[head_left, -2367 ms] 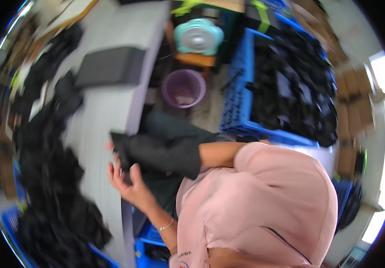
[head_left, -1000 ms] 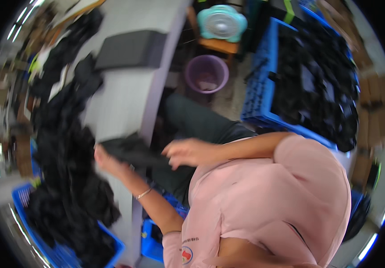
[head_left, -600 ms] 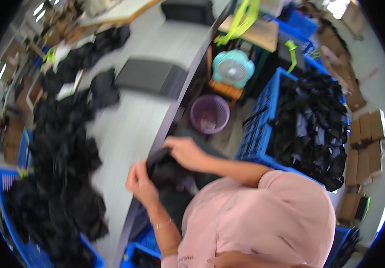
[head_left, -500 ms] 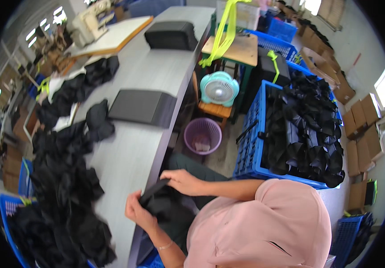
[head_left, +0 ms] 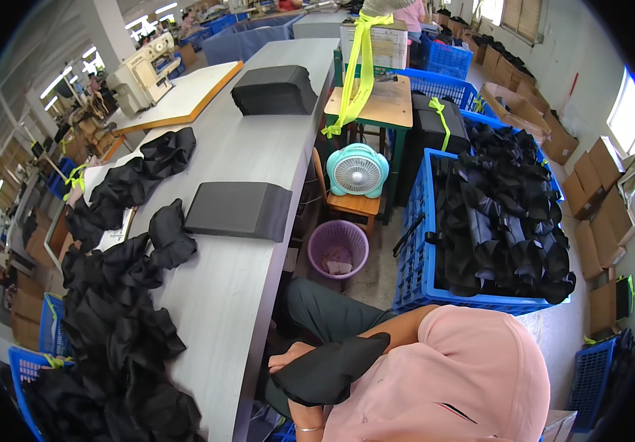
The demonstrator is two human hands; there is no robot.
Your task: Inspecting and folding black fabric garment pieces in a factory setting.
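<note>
A piece of black fabric [head_left: 332,372], folded to a pointed, rounded shape, is held up close to my chest. My left hand [head_left: 288,358] appears closed on its left edge, the bracelet on the wrist showing below. My right forearm reaches in behind the fabric, which covers my right hand, so its fingers are hidden. On the grey table beside me lies a dark box-shaped piece [head_left: 235,211]. Another black box-shaped piece [head_left: 273,90] sits farther along the table.
Black fabric pieces [head_left: 115,324] are heaped along the table's left side. To the right, a blue crate [head_left: 424,221] holds many black pieces. A turquoise fan [head_left: 358,171] stands on a wooden stool, with a purple basket [head_left: 338,249] below. Yellow-green strips [head_left: 362,66] hang farther back.
Both hands have come down and nearer to my body with the black fabric. Its broad face now shows, covering my right hand. The head view has tilted up slightly.
</note>
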